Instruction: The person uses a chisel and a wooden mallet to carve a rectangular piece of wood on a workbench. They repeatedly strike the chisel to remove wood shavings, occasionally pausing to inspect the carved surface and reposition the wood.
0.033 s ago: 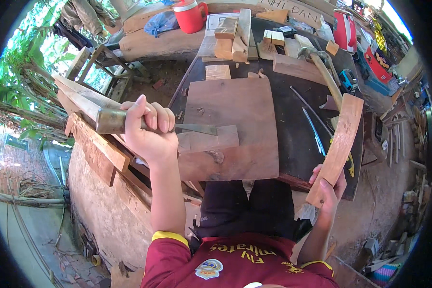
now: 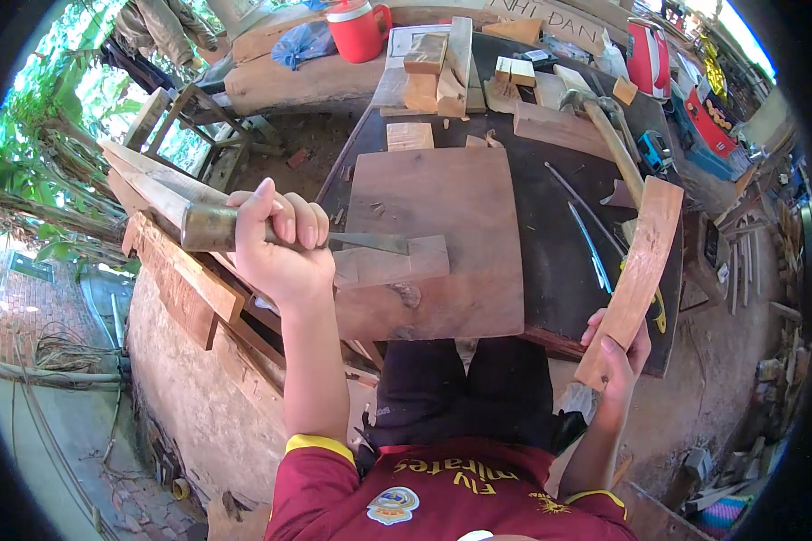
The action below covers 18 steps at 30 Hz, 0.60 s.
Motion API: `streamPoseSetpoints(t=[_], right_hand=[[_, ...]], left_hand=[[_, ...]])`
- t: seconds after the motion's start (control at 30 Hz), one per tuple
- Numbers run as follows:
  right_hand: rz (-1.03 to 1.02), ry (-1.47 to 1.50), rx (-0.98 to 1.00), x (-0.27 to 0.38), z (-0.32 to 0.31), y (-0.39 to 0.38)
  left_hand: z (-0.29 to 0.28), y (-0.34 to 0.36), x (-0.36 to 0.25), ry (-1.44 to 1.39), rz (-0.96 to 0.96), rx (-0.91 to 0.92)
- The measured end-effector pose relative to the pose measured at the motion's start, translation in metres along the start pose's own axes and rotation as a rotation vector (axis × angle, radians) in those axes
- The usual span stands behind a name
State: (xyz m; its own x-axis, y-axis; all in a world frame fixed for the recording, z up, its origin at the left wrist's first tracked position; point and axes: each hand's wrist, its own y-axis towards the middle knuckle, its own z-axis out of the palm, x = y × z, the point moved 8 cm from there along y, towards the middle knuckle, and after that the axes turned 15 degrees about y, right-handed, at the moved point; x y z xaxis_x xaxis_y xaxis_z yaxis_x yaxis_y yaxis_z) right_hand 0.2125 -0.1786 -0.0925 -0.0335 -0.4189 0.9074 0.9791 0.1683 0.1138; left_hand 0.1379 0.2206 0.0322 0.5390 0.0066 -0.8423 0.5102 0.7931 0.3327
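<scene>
My left hand (image 2: 284, 252) is closed around a chisel (image 2: 211, 226), gripped between its thick wooden handle and its metal blade. The handle points left and the blade lies to the right, its tip over a small wooden block (image 2: 426, 258). That block sits on a wide reddish-brown board (image 2: 442, 194) at the table's near edge. In my right hand (image 2: 624, 359) is a long, slightly curved piece of wood (image 2: 642, 261), held by its lower end and slanting up to the right. It is apart from the chisel and hides part of the table's right side.
On the dark table (image 2: 550, 234) lie a blue pen (image 2: 590, 248), a thin metal rod (image 2: 573, 187), a hammer (image 2: 615, 144) and several wood blocks (image 2: 559, 131). A red mug (image 2: 357, 32) stands beyond. Planks (image 2: 189, 270) lean at the left.
</scene>
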Motion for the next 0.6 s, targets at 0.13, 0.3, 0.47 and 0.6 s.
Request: streamPoseSetpoints(t=[0.13,0.3,0.47,0.6], right_hand=[[0.000,-0.004,0.007,0.000,0.002,0.000],[-0.015,-0.016,0.032,-0.001,0.001,0.000],[-0.029,-0.065,0.041,0.000,0.005,0.000],[-0.025,-0.212,0.098,0.007,0.005,0.002]], left_hand=[[-0.004,0.003,0.001,-0.047,-0.007,-0.044],[0.010,0.001,0.008,0.012,-0.045,-0.128],[0.031,-0.006,0.001,0.132,0.003,-0.105],[0.041,-0.004,-0.001,0.217,0.083,-0.046]])
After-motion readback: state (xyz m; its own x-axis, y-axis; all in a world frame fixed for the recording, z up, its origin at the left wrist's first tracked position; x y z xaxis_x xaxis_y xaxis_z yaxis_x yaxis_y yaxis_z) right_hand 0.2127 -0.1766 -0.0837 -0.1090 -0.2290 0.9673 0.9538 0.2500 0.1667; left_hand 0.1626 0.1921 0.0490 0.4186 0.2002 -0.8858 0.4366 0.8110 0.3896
